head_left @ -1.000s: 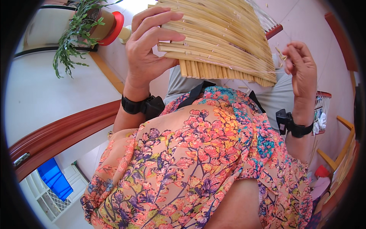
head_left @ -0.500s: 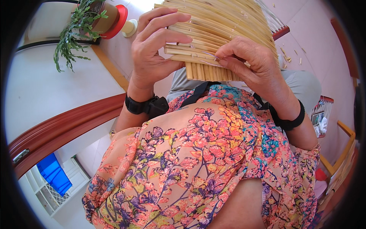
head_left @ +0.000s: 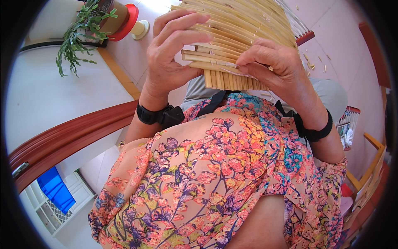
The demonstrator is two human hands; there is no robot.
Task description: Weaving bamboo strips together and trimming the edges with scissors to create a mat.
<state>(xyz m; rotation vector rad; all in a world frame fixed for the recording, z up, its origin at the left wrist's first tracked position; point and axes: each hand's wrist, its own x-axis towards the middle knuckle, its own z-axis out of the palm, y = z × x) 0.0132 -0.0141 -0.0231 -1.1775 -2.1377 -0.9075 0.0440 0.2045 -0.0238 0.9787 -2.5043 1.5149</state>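
Observation:
A mat of pale yellow reed-like stalks (head_left: pixel 244 25), laid side by side and joined by thin thread, is held up in front of me. My left hand (head_left: pixel 172 50) grips its left edge, the thumb by the nearest stalk ends and the other fingers reaching over the stalks. With thumb and forefinger pressed together, my right hand (head_left: pixel 271 62) pinches a fine thread at the near stalks; the thread is barely visible at the fingertips. Below the hands, a row of short stalk ends (head_left: pixel 219 79) points toward me.
Cut stalk bits (head_left: pixel 309 62) lie on the pinkish tiled floor beyond my right hand. A dark red bar with metal rods (head_left: pixel 306 37) sits beside the mat. Far left stands a potted plant (head_left: pixel 83 37) on a red saucer (head_left: pixel 126 23). A red-framed rack (head_left: pixel 350 126) is at the right.
The mat and both hands have shifted slightly right. My right hand stays pinched at the near stalks, and the thread that stood out earlier is now harder to see.

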